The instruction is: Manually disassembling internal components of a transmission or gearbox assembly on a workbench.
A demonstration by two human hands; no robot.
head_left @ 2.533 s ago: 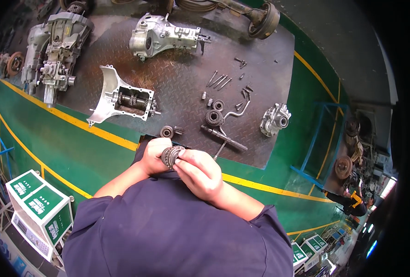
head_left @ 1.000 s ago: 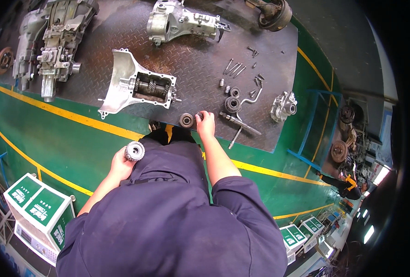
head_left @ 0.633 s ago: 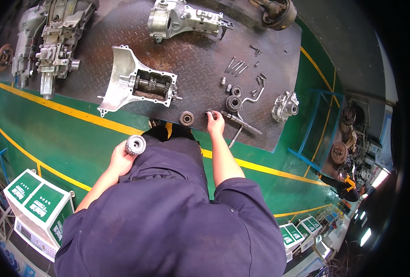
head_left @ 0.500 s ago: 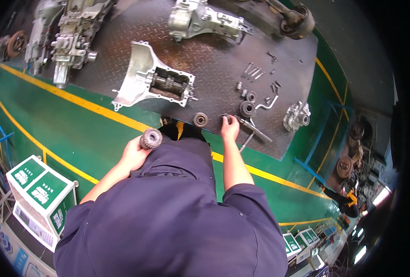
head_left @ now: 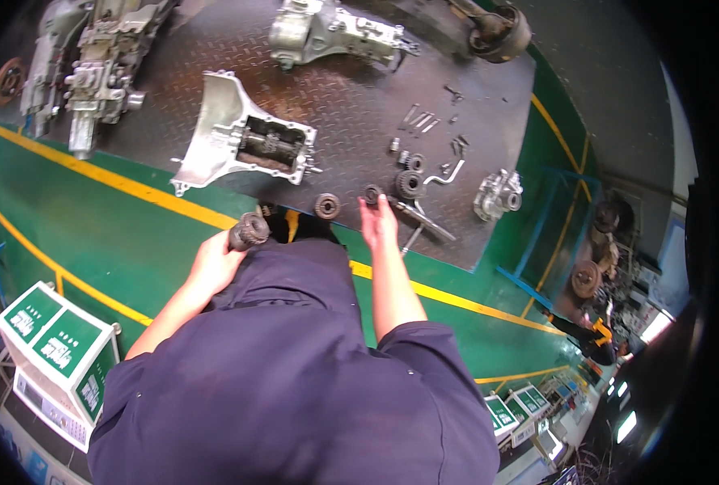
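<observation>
My left hand (head_left: pixel 216 263) is closed round a dark cylindrical gear assembly (head_left: pixel 249 231), held in front of my body, off the table's near edge. My right hand (head_left: pixel 381 225) reaches to that edge, its thumb and fingers on a small dark gear (head_left: pixel 372 194). Between my hands a ring-shaped gear (head_left: pixel 327 206) lies near the edge. Just beyond my right hand sit a larger dark gear (head_left: pixel 410 184) and a smaller gear (head_left: pixel 414 162). A metal shaft (head_left: pixel 431 221) lies to the right of that hand.
An open gearbox housing (head_left: pixel 246 133) with gears inside stands left on the steel-plate table (head_left: pixel 351 105). Bolts (head_left: pixel 418 120), a bent rod (head_left: pixel 450 172) and a small cast housing (head_left: pixel 498 195) lie on the right. More transmissions (head_left: pixel 331 36) stand behind.
The view has shifted, moving the scene leftward. My left hand has tilted the gear assembly. My right fingers have spread somewhat, and the small gear between them shows more plainly.
</observation>
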